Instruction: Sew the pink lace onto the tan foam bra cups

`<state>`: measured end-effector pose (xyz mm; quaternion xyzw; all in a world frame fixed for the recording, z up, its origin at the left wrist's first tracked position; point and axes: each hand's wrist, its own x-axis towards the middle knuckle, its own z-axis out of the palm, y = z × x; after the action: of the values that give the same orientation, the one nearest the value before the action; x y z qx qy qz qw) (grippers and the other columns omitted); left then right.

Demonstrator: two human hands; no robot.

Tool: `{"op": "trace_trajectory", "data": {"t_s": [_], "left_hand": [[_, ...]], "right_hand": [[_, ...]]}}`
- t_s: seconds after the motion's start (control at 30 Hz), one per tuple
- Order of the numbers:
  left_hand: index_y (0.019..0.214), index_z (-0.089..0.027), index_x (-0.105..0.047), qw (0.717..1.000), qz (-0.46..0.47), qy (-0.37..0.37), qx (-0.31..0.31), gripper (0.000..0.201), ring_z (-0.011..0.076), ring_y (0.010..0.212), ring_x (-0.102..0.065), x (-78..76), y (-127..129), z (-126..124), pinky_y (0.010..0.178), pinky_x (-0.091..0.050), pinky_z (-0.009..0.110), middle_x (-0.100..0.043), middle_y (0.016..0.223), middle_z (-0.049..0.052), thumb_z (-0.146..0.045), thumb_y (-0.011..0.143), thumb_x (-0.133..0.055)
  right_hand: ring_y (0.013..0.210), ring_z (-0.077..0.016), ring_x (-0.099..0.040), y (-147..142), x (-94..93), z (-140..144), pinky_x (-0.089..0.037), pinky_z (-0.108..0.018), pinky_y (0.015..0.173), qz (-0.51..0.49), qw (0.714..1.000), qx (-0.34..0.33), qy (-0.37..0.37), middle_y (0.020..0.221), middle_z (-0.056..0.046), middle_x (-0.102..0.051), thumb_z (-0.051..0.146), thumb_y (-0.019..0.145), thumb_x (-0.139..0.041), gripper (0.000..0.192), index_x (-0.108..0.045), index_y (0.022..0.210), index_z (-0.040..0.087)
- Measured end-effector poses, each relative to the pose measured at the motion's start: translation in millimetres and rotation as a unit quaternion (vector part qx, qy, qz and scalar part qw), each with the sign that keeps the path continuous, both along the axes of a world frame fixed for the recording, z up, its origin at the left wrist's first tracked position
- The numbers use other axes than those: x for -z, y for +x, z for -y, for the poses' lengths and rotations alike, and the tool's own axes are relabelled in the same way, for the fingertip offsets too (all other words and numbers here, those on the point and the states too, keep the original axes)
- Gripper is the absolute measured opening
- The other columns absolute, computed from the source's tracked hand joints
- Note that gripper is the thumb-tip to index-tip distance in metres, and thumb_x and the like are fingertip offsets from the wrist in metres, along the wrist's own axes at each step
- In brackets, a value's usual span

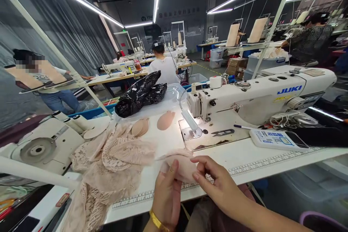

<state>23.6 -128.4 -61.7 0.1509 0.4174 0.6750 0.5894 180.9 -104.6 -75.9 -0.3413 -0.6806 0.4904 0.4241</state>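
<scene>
One head-worn camera looks forward and down, close over the tabletop (244, 156), with the sewing machine (261, 94) near and the workshop behind.

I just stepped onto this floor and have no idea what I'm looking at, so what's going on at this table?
A person sits at a white sewing table and holds a small pale pink fabric piece in both bare hands: the left hand grips it from below, the right hand pinches its edge. A heap of pink lace lies to the left, padded cups sit behind it, and a Juki sewing machine stands ahead, its lamp lit. Other people work at tables farther back.
</scene>
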Motion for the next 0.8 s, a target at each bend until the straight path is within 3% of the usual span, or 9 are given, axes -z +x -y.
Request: {"op": "trace_trajectory", "data": {"t_s": [0.07,0.13,0.2,0.3,0.37,0.47,0.6,0.7,0.8], "left_hand": [[0.101,-0.017,-0.077,1.000,0.005,0.012,0.016,0.039,0.0211,0.093,-0.071,-5.0,1.5,-3.2,0.084,-0.059,0.030,-0.078,0.102,0.009,-0.032,0.069,-0.095],[0.104,-0.017,-0.078,0.998,0.018,0.011,0.064,0.037,0.0223,0.094,-0.073,-5.6,4.6,-1.0,0.085,-0.059,0.031,-0.079,0.101,0.010,-0.030,0.072,-0.093],[0.111,-0.018,-0.078,0.994,0.041,0.014,0.105,0.039,0.0252,0.100,-0.074,-5.2,6.5,3.2,0.089,-0.059,0.033,-0.079,0.107,0.011,-0.031,0.076,-0.090],[0.121,-0.023,-0.075,0.995,0.059,0.009,0.084,0.049,0.0285,0.110,-0.072,-6.1,3.6,6.6,0.095,-0.059,0.036,-0.077,0.119,0.010,-0.032,0.075,-0.091],[0.123,-0.026,-0.075,0.997,0.058,0.008,0.054,0.053,0.0289,0.113,-0.071,-6.1,-0.1,6.8,0.096,-0.058,0.036,-0.076,0.124,0.009,-0.031,0.073,-0.093],[0.124,-0.026,-0.074,0.996,0.048,0.018,0.068,0.052,0.0301,0.114,-0.071,-3.3,-1.0,7.1,0.097,-0.058,0.038,-0.075,0.126,0.010,-0.031,0.076,-0.091],[0.124,-0.022,-0.075,0.994,0.029,0.037,0.100,0.054,0.0339,0.113,-0.071,-0.2,9.2,7.9,0.096,-0.058,0.041,-0.077,0.118,0.013,-0.030,0.074,-0.091],[0.120,-0.022,-0.077,0.993,0.037,0.052,0.100,0.052,0.0334,0.114,-0.070,-3.9,16.2,4.0,0.098,-0.058,0.041,-0.078,0.116,0.011,-0.030,0.071,-0.092],[0.109,-0.020,-0.080,0.996,0.035,0.047,0.072,0.038,0.0305,0.112,-0.070,-10.3,19.8,-3.8,0.098,-0.057,0.039,-0.077,0.115,0.010,-0.036,0.076,-0.089]], "right_hand": [[0.089,-0.0196,-0.060,6.2,-0.3,1.2,-0.048,-0.033,0.084,0.068,0.994,-0.022,0.081,0.096,-0.003,-0.062,0.032,0.104,-0.051,0.030,-0.062,0.132,0.029],[0.101,-0.0237,-0.062,14.4,-4.9,-7.8,-0.048,-0.038,0.092,0.123,0.987,-0.050,0.094,0.109,-0.007,-0.066,0.037,0.105,-0.049,0.040,-0.056,0.144,0.030],[0.103,-0.0269,-0.063,26.0,-11.1,-21.8,-0.048,-0.043,0.095,0.170,0.983,-0.053,0.035,0.109,-0.009,-0.069,0.049,0.105,-0.047,0.055,-0.043,0.156,0.030],[0.077,-0.0247,-0.065,46.1,-16.6,-33.5,-0.051,-0.040,0.078,0.172,0.981,-0.039,-0.084,0.080,-0.003,-0.070,0.066,0.103,-0.039,0.076,-0.023,0.165,0.026],[0.058,-0.0208,-0.060,55.3,-15.4,-28.1,-0.047,-0.033,0.061,0.120,0.969,-0.112,-0.186,0.066,0.001,-0.066,0.075,0.100,-0.037,0.087,-0.013,0.167,0.025],[0.063,-0.0196,-0.066,54.7,-11.1,-9.9,-0.048,-0.030,0.062,0.018,0.933,-0.231,-0.276,0.081,-0.004,-0.074,0.082,0.091,-0.048,0.103,-0.001,0.166,0.029],[0.099,-0.0230,-0.070,33.3,-12.3,1.0,-0.051,-0.037,0.090,-0.175,0.941,-0.103,-0.271,0.119,-0.008,-0.071,0.069,0.084,-0.074,0.115,0.000,0.164,0.036],[0.095,-0.0224,-0.070,19.4,-13.8,-2.5,-0.052,-0.038,0.088,-0.253,0.925,-0.025,-0.284,0.117,-0.007,-0.072,0.050,0.084,-0.083,0.110,-0.007,0.162,0.038],[0.091,-0.0229,-0.071,14.7,-9.1,-4.6,-0.054,-0.040,0.086,-0.257,0.925,-0.029,-0.277,0.114,-0.007,-0.073,0.046,0.082,-0.086,0.108,-0.012,0.161,0.037]]}}
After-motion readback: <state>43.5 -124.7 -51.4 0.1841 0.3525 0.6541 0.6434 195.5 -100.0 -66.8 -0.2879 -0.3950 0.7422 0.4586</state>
